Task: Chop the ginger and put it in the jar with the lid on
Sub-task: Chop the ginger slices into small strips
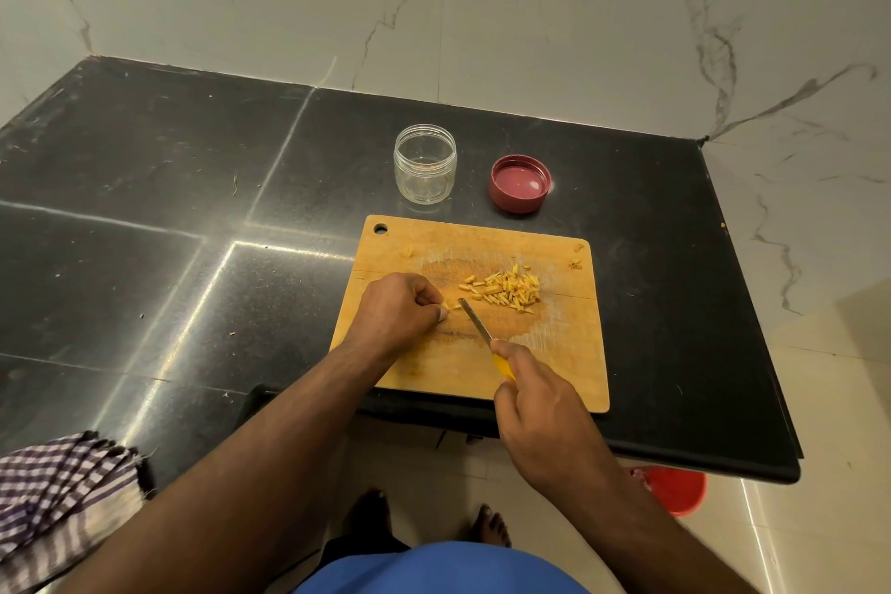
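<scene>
Left hand (400, 309) pinches last ginger bit (444, 305) mid-board (569, 352); right hand (540, 405) grips knife (475, 321). Chopped pile (506, 289) beside blade. Jar (425, 169) and lid (520, 183) toward worktop's back edge, apart. Risk: fingertips close to blade, tiny piece could slip.

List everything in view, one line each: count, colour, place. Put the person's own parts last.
jar: one, clear, open and empty, on the counter behind the board.
lid: one, dark red, inside up, right of the jar.
board: one, wooden, at the counter's front edge.
ginger: one pile of yellow strips on the board, a few bits apart.
knife: one, yellow handle, blade on the board.
counter: one, black.
cloth: one, checked purple and white, at the counter's left front.
bucket: one, red, on the floor under the counter.
left hand: pinches a ginger piece.
right hand: grips the knife.
feet: two, bare, on the floor.
</scene>
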`<state>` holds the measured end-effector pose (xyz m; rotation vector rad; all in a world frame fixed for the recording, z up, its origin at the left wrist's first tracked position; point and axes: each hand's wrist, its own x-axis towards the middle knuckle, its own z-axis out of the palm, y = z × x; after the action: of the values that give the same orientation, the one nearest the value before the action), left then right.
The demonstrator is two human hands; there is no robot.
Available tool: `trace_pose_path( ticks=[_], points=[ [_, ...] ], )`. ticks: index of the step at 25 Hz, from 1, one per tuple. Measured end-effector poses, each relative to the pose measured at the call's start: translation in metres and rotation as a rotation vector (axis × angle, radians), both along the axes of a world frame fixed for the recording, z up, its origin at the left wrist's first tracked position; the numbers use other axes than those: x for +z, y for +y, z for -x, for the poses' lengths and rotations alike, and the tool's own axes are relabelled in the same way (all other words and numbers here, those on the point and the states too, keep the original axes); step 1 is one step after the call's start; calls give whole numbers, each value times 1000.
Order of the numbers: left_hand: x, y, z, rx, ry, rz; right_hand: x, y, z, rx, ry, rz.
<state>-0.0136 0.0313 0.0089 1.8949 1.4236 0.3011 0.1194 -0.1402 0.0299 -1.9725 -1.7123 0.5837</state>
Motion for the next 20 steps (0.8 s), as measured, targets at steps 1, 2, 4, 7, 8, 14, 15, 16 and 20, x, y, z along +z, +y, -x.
trace_pose_path(
  ticks=[1,2,4,7,8,14,15,16,20],
  points=[
    [0,1,0,-8,1,2,2,2,1,-8,33,-9],
    [0,1,1,-17,3,3,4,5,2,-1,46,-10],
    [-1,1,2,-31,10,-2,9,9,7,32,16,-9],
    [-2,2,2,-32,7,-11,8,15,13,35,3,9],
    [-2,2,2,-30,3,-8,5,17,13,32,-4,12],
    [0,2,0,-32,7,-18,-4,20,16,72,-137,98],
    [0,2,0,-31,7,-15,1,17,16,63,-123,112],
    [-1,2,0,-31,9,-11,5,14,16,44,-116,132],
    [-1,3,1,-31,14,2,13,-5,12,68,-125,205]
  ],
)
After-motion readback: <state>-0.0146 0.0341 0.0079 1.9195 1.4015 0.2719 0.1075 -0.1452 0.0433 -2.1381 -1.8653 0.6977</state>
